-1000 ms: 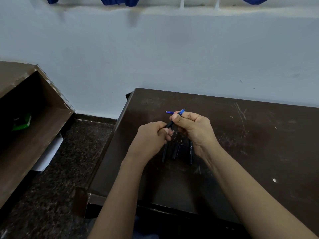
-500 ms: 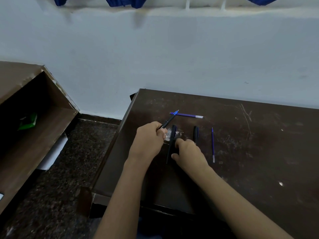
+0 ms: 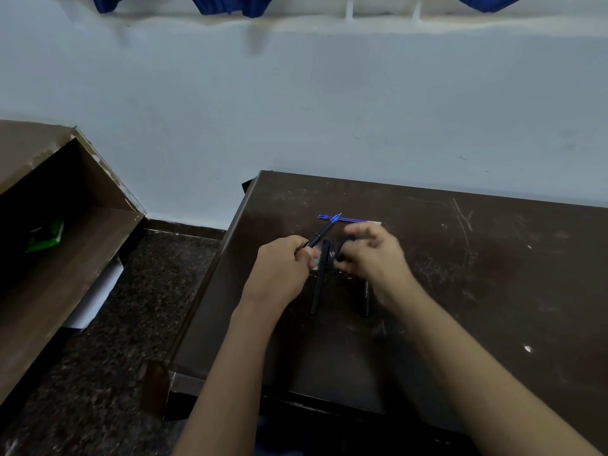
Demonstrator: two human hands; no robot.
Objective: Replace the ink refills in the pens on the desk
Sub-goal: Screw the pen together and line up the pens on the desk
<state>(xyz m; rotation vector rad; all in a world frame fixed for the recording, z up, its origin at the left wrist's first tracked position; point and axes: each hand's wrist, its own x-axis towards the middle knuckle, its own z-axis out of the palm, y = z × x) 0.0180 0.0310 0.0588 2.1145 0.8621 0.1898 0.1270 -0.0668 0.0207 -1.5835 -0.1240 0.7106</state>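
Observation:
My left hand (image 3: 284,266) grips a black pen (image 3: 320,234) whose blue tip points up and to the right. My right hand (image 3: 373,255) is blurred just right of it, its fingers pinched on a small dark pen part (image 3: 342,250). A black pen barrel (image 3: 318,284) lies on the dark desk (image 3: 493,291) between my hands. Another black pen (image 3: 366,297) lies partly under my right wrist. A thin blue refill (image 3: 357,220) lies flat beyond my hands.
The desk's left edge (image 3: 227,258) drops to a dark speckled floor (image 3: 138,324). An open wooden shelf (image 3: 65,258) stands at the left with a green item (image 3: 46,235) inside and white paper (image 3: 95,294) below. A pale wall rises behind the desk.
My right hand left the pen tip, dropped to the desk beside the lying barrel, then rose with a dark part towards the held pen. A second refill at the right is now hidden.

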